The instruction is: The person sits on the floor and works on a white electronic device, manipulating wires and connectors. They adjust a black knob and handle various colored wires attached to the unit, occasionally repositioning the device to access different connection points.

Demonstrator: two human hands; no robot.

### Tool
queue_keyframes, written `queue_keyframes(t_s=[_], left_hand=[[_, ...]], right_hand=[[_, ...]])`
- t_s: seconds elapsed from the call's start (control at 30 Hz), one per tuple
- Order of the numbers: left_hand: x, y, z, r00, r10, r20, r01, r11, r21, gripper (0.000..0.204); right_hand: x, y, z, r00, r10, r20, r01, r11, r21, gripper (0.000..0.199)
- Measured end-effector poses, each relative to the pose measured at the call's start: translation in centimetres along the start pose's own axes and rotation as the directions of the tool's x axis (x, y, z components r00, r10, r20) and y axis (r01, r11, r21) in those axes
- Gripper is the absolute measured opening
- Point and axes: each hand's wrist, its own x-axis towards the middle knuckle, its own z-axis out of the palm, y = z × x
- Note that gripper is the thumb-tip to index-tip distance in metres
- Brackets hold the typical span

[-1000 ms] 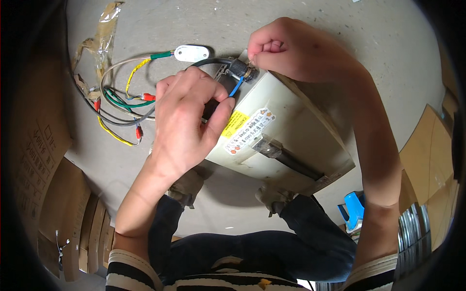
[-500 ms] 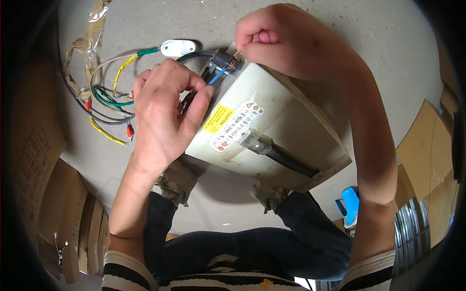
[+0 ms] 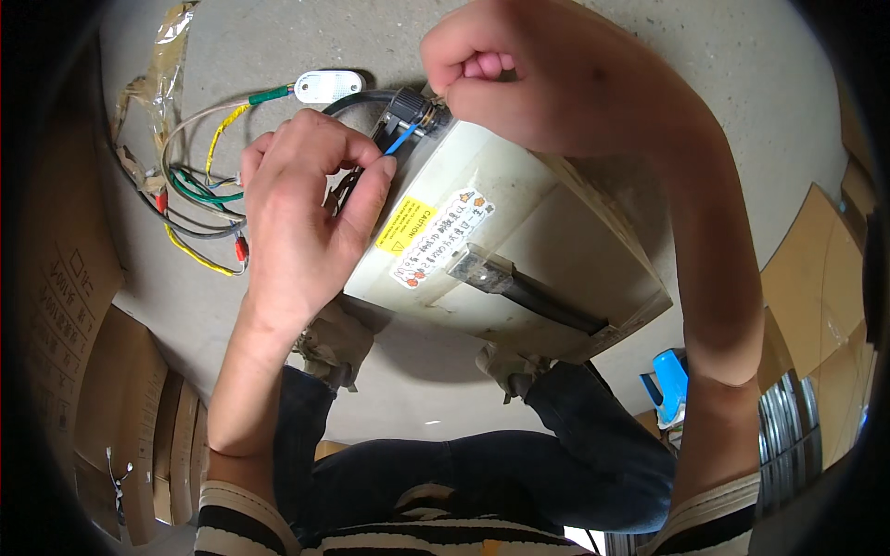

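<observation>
**Desk:** Cream-coloured casing (image 3: 519,250), scuffed and tilted, fills the middle of the frame on a concrete floor (image 3: 278,56). What are the hands doing with it?

**Photographer:** Both work at its upper corner. The left hand (image 3: 297,222) is curled, its thumb and forefinger pinched on a thin blue wire (image 3: 400,141) that runs from the fingertips up to a black cable gland (image 3: 413,109) at the casing's corner. The right hand (image 3: 528,74) is closed into a loose fist just above and beside that gland, fingertips pressed together right at the fitting; whether they grip anything cannot be told, since the knuckles hide it.

**Desk:** How close are the two hands?

**Photographer:** Near each other, not touching. The gland and the blue wire sit between the two sets of fingertips.

**Desk:** What lies around them?

**Photographer:** A black cable (image 3: 357,97) arcs away from the gland past the left knuckles. Beyond those knuckles a tangle of green, yellow and grey wires (image 3: 199,199) lies on the floor, with red-capped ends, and a small white oval fitting (image 3: 329,86) rests just above the left hand. Under the left palm, on the casing's face, are a yellow caution sticker (image 3: 405,222) and a white label (image 3: 443,236). A dark bar (image 3: 533,292) runs along the casing below the right forearm. A blue object (image 3: 669,389) sits near the right elbow, and flattened cardboard (image 3: 65,306) lies to the far side of the left wrist.
</observation>
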Motion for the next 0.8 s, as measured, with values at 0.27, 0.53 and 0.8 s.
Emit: queue_keyframes(t_s=[0.27,0.53,0.8], left_hand=[[-0.4,0.3,-0.5,1.0,0.016,-0.006,-0.016,1.0,-0.002,0.01],[-0.7,0.4,-1.1,1.0,0.026,0.01,-0.026,1.0,-0.014,0.01],[-0.7,0.6,-1.0,0.998,0.057,-0.016,-0.057,0.998,0.002,0.011]], right_hand=[[0.2,0.4,0.3,0.995,0.098,0.035,-0.101,0.991,0.093,0.023],[0.4,-0.3,0.0,0.992,0.082,0.091,-0.081,0.997,-0.006,0.025],[0.3,-1.9,-0.2,0.963,0.265,0.056,-0.267,0.963,0.028,0.026]])
